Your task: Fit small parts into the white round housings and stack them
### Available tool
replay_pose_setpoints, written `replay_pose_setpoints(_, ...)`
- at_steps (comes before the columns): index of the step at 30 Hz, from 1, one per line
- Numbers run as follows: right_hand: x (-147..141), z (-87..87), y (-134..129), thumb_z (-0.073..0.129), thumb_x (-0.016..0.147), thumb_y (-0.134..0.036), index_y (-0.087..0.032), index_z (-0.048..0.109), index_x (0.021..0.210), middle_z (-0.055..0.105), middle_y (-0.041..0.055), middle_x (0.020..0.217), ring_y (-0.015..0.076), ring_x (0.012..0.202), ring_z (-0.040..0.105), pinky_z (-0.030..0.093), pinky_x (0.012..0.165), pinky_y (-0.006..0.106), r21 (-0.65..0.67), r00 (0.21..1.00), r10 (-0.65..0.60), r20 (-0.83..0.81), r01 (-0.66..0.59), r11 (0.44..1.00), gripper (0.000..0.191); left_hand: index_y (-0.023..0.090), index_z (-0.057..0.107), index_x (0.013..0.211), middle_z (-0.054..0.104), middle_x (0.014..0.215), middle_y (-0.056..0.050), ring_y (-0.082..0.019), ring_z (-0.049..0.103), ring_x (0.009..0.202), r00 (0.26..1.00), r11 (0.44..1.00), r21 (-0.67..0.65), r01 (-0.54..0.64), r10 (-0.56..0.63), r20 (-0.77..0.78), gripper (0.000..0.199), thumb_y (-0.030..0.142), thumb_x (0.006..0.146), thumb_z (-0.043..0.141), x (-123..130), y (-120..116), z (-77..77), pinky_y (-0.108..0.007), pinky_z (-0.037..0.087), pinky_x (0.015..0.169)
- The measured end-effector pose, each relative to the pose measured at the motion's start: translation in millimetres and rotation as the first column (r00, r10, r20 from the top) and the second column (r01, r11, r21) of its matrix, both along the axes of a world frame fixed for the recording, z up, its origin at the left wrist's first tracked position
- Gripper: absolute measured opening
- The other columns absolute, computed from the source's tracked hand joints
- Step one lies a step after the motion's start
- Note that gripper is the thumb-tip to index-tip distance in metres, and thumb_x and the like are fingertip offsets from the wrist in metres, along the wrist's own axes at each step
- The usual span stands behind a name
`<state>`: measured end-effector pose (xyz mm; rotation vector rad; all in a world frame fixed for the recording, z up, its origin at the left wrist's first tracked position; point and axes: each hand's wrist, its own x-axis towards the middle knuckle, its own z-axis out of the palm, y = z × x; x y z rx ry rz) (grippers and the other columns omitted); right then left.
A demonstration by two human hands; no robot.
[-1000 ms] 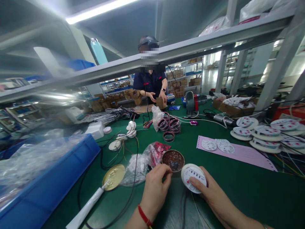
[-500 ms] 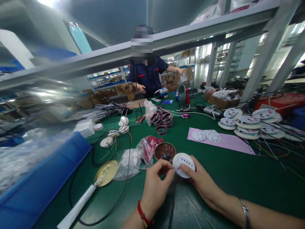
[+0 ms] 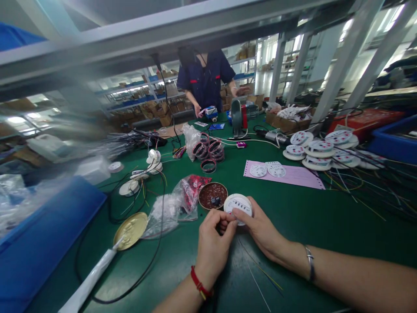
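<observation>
My right hand [image 3: 265, 230] grips a white round dial unit [image 3: 240, 202] by its right side, thumb across the printed face with its row of small dark windows. Thin wires trail below it. At the dial's lower left edge, my left hand [image 3: 215, 239] is closed in a pinch; whatever is between the fingertips is too small to make out. Just behind the dial sits a round tin [image 3: 213, 195] of small brown pieces with a dark block in it. Left of that lies a clear plastic bag [image 3: 166, 213] with white bits, against a red-printed bag [image 3: 192, 191].
A gold lid [image 3: 130, 232] with a white tube [image 3: 91, 278] lies left, beside a blue bin [image 3: 48, 252]. Stacked dial units [image 3: 319, 150] and a pink sheet [image 3: 293, 176] are right. Black-rimmed rings [image 3: 208, 152] lie farther back. Across the table stands a person [image 3: 206, 80].
My left fingertips have come onto the dial's edge, where a small gap was before. The view has shifted, so the table's things appear higher and farther left. The person opposite has lowered an arm.
</observation>
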<state>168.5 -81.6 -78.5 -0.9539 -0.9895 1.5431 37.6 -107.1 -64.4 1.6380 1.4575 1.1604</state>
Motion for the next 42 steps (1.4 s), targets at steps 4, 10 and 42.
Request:
replay_pose_setpoints(4,0.5,-0.9,-0.1,0.069,0.076,-0.041,-0.02,0.049,0.096,0.059,0.0004,0.091,0.0178,0.088,0.056,0.047,0.078,0.03,0.034,0.999,-0.008,0.05,0.006,0.999,0.036,0.017,0.054,0.079,0.052,0.076,0.002,-0.01,0.048,0.068,0.996,0.998,-0.061,-0.009,0.015,0.09,0.01,0.024,0.079,0.062,0.2,1.5,-4.6,-0.022,0.041,0.063)
replay_pose_setpoints(10,0.8,0.2,-1.9,0.067,0.078,-0.041,-0.02,0.047,0.096,0.057,-0.0006,0.089,0.0171,0.086,0.054,0.045,0.075,0.028,0.078,0.987,-0.02,0.157,0.008,0.997,0.034,0.019,0.039,0.091,0.053,0.08,0.003,-0.007,0.051,0.068,0.895,0.971,-0.219,0.092,0.016,0.445,0.036,0.023,0.071,0.069,-0.8,7.9,-4.5,-0.019,0.043,0.063)
replay_pose_setpoints(42,6.2,-3.8,2.1,0.071,0.073,-0.047,-0.023,0.054,0.104,0.059,0.0019,0.103,0.0204,0.098,0.053,0.044,0.09,0.036,-0.017,0.988,0.058,0.145,-0.056,0.998,0.043,0.025,0.069,0.085,0.067,0.089,-0.002,-0.02,0.061,0.086,0.489,0.983,0.004,-0.185,0.096,-0.867,0.014,0.022,0.08,0.056,-109.3,37.0,13.8,-0.028,0.042,0.074)
